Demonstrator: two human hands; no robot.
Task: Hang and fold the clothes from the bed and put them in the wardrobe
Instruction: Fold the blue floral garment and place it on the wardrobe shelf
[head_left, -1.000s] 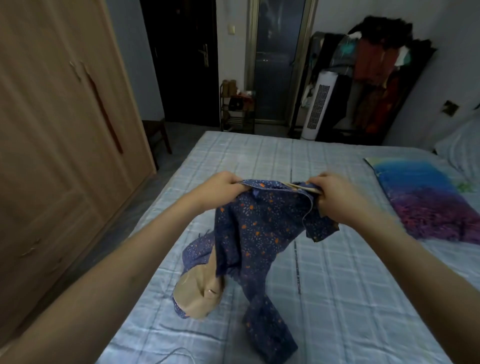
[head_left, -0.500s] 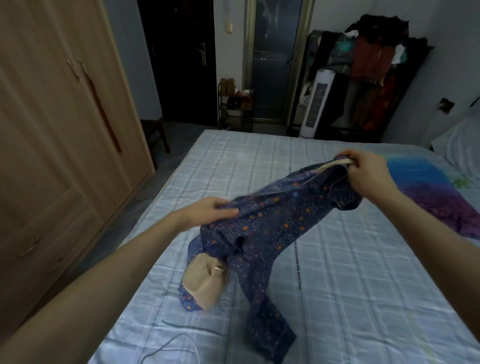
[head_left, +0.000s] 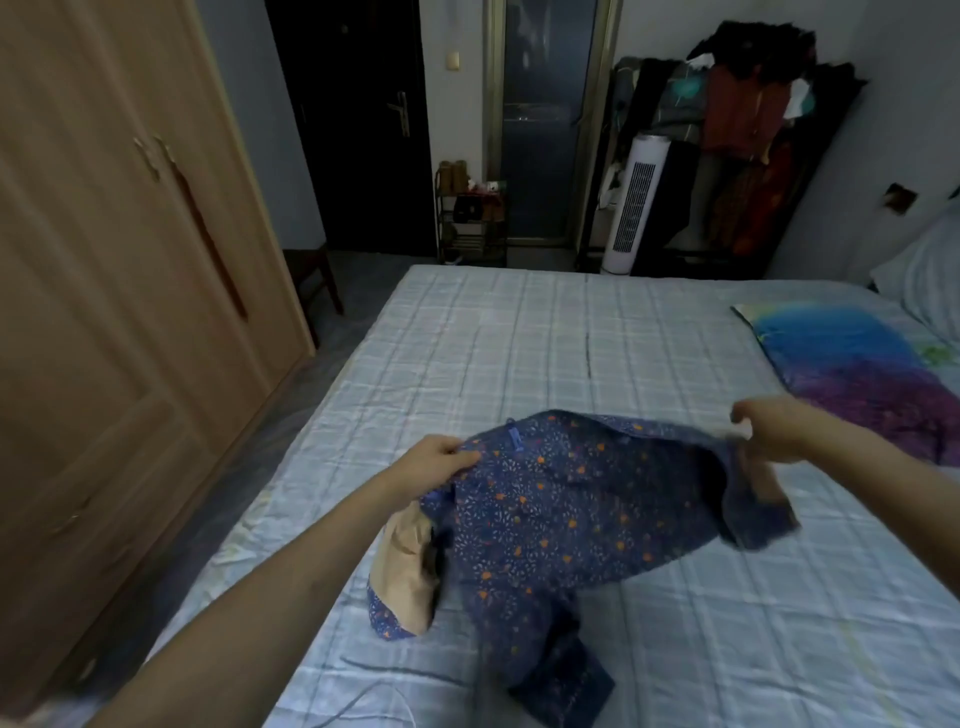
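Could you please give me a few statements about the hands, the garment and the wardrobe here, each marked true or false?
1. Both the left hand and the right hand hold the blue floral garment. True.
2. The garment lies neatly folded. False: it is spread between the hands, partly draped on the bed.
3. The wardrobe doors are closed. True.
4. The garment hangs on a hanger. False: no hanger shows.

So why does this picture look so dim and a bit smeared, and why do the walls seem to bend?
Head view: the room is dimly lit, colours muted and bluish. The right hand and the end of the blue floral garment that it holds are smeared by motion; the left hand is sharper. The wide-angle lens bows the wardrobe edges at the left.
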